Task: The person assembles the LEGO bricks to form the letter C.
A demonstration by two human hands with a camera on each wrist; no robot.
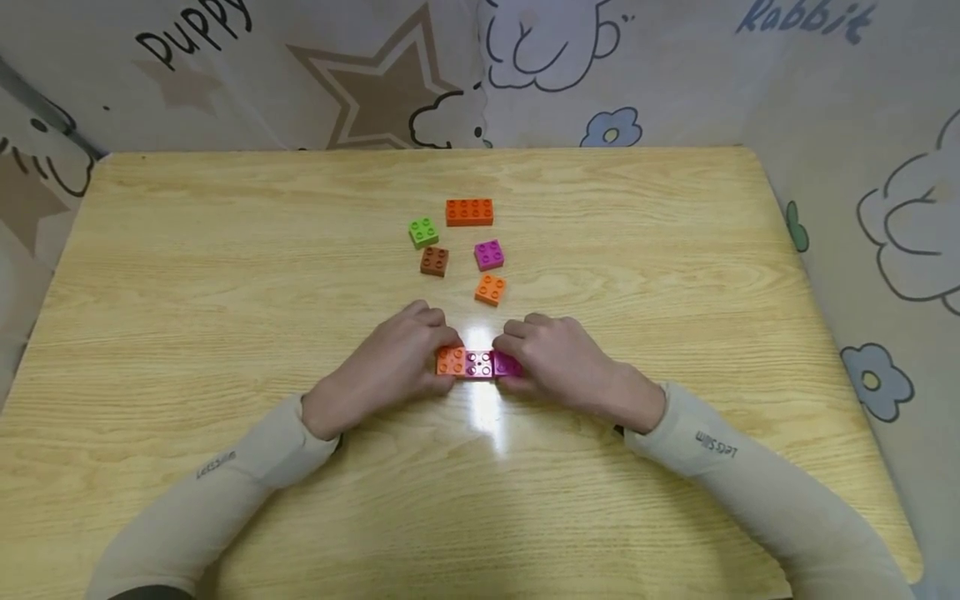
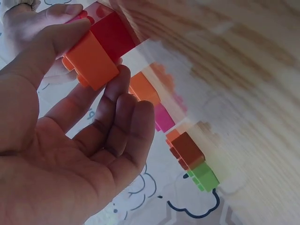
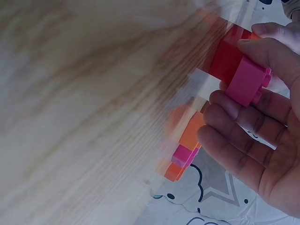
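My left hand (image 1: 401,350) pinches an orange brick (image 2: 91,61) between thumb and fingertips, at the left end of a short row. At the other end, my right hand (image 1: 562,358) holds a magenta brick (image 3: 246,82) in the same kind of pinch, its thumb on one side. A red brick (image 3: 229,54) shows between the two and lower, nearer the table, in both wrist views. From above, the studded middle part (image 1: 479,364) of the row is washed out by glare. The fingers partly cover both end bricks.
Beyond the hands on the wooden table (image 1: 225,275) lie loose bricks: small orange (image 1: 491,290), magenta (image 1: 489,255), brown (image 1: 434,261) and green (image 1: 423,232) ones, plus a longer red-orange one (image 1: 469,212). Cartoon-printed fabric (image 1: 675,75) rises behind the table's far edge.
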